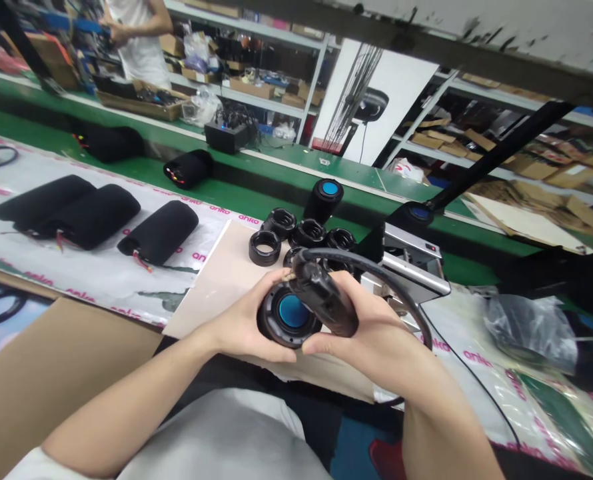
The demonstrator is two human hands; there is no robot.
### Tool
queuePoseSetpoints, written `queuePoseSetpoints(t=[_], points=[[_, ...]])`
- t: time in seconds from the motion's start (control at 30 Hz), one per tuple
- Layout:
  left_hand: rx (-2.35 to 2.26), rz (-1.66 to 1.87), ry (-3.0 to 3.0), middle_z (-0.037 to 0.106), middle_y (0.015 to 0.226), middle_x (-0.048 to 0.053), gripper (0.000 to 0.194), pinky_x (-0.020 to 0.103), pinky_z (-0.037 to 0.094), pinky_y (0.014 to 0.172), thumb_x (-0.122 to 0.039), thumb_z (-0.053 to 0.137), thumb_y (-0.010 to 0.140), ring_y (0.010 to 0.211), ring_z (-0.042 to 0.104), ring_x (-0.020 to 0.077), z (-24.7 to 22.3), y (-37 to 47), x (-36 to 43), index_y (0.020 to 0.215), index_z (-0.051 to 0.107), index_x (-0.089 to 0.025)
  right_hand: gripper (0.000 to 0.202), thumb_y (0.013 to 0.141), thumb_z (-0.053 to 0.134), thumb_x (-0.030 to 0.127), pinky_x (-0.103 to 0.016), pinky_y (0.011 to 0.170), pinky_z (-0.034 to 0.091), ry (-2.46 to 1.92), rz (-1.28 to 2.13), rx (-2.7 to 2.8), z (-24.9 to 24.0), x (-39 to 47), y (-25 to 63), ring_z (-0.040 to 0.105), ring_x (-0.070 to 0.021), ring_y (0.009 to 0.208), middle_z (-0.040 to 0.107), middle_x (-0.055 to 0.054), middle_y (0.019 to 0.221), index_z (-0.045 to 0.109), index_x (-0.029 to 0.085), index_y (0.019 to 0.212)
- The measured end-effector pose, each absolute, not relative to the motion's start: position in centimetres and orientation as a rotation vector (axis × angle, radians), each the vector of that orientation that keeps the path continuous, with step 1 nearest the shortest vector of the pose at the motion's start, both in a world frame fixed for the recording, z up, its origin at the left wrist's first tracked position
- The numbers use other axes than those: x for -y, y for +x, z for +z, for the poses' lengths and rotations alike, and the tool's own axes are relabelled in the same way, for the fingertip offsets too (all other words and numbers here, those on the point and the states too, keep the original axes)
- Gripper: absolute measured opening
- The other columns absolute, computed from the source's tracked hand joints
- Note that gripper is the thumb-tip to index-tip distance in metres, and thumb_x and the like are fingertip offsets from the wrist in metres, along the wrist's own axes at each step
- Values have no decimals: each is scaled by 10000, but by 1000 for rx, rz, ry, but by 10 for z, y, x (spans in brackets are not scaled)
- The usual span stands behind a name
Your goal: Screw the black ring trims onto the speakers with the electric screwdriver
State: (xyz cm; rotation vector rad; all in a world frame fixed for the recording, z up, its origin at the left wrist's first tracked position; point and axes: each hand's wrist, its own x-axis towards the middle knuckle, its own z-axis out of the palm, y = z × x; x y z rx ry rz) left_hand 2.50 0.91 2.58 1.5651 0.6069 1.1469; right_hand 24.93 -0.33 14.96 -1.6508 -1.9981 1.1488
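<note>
My left hand [246, 323] is closed around a black round housing [276, 327] with a shiny blue disc in the middle of its upward-facing end. Against the right side of this housing, my right hand [371, 327] grips a dark, worn corded hand tool [326, 300]. Its tip lies over the upper rim, and its exact kind is not clear. A thick black cable [406, 283] loops from the tool to the right. Just beyond my hands stand several black threaded rings [265, 249] and a black cylinder [322, 200] with a blue top.
Several black sleeve-wrapped packs [161, 233] with coloured wires lie on the left. A metal-cased device [414, 260] stands right of the rings, near a black slanted post [501, 153]. A clear plastic bag [531, 333] lies farther right. Across the bench stands another person [139, 40].
</note>
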Motion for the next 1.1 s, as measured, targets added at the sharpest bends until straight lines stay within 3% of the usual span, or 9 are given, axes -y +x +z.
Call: queuePoseSetpoints(t=[0.1, 0.17, 0.27, 0.37, 0.43, 0.5, 0.63, 0.8, 1.1], points=[[-560, 1267, 1521, 548, 1604, 162, 1225, 590, 425, 1252, -406, 1087, 475, 1474, 544, 453, 28, 31, -7, 1529, 477, -271, 596, 710, 948, 378, -364, 908, 527, -1648, 1124, 1919, 141, 5, 249, 672, -230, 1024, 719, 63, 1101, 671, 382, 1238], [-627, 1307, 1504, 621, 1532, 153, 1127, 575, 444, 1239, -410, 1081, 504, 1426, 598, 435, 34, 36, -3, 1478, 534, -261, 615, 684, 976, 393, -361, 876, 543, -1575, 1134, 1885, 136, 8, 253, 685, -240, 1013, 728, 50, 1089, 692, 368, 1229], [-804, 1251, 1516, 690, 1436, 149, 893, 508, 532, 1158, -358, 1021, 640, 1345, 666, 394, 45, 39, 5, 1410, 582, -240, 662, 662, 997, 374, -346, 693, 564, -1520, 1124, 1635, 134, 14, 268, 701, -224, 760, 743, 15, 937, 711, 311, 1256], [-879, 1202, 1536, 689, 1436, 156, 846, 443, 591, 1077, -350, 977, 682, 1308, 693, 371, 51, 36, 12, 1413, 570, -230, 471, 733, 967, 371, -330, 524, 506, -1297, 834, 1172, 142, 18, 292, 621, -175, 514, 766, -22, 922, 712, 253, 1111], [-915, 1198, 1574, 705, 1410, 143, 820, 407, 610, 1040, -345, 950, 709, 1270, 719, 344, 50, 33, 14, 1422, 562, -230, 398, 786, 951, 419, -341, 556, 532, -1036, 590, 1001, 149, 18, 307, 624, -175, 535, 761, -17, 901, 670, 255, 1016], [-952, 1221, 1645, 718, 1381, 127, 789, 388, 611, 1031, -337, 926, 724, 1245, 732, 324, 47, 32, 12, 1418, 566, -229, 435, 793, 949, 494, -349, 604, 571, -863, 440, 931, 154, 15, 319, 597, -176, 548, 690, 29, 742, 627, 273, 983], [-944, 1246, 1768, 720, 1366, 126, 754, 398, 592, 1066, -316, 901, 710, 1257, 726, 327, 45, 48, 1, 1384, 580, -212, 465, 797, 904, 560, -306, 431, 465, -841, 378, 904, 152, -3, 327, 453, -147, 407, 523, 81, 551, 555, 268, 892], [-756, 1131, 1776, 753, 1312, 135, 753, 412, 615, 1021, -305, 891, 706, 1214, 749, 337, 52, 84, -14, 1371, 554, -201, 440, 876, 780, 653, -293, 408, 402, -890, 450, 944, 138, -33, 325, 467, -142, 403, 509, 68, 562, 566, 269, 900], [-696, 1104, 1728, 749, 1331, 124, 752, 393, 611, 1013, -348, 911, 725, 1218, 751, 318, 51, 88, -15, 1375, 554, -222, 547, 840, 805, 702, -276, 384, 371, -970, 534, 1003, 127, -55, 326, 504, -124, 390, 533, 66, 549, 499, 252, 779]])
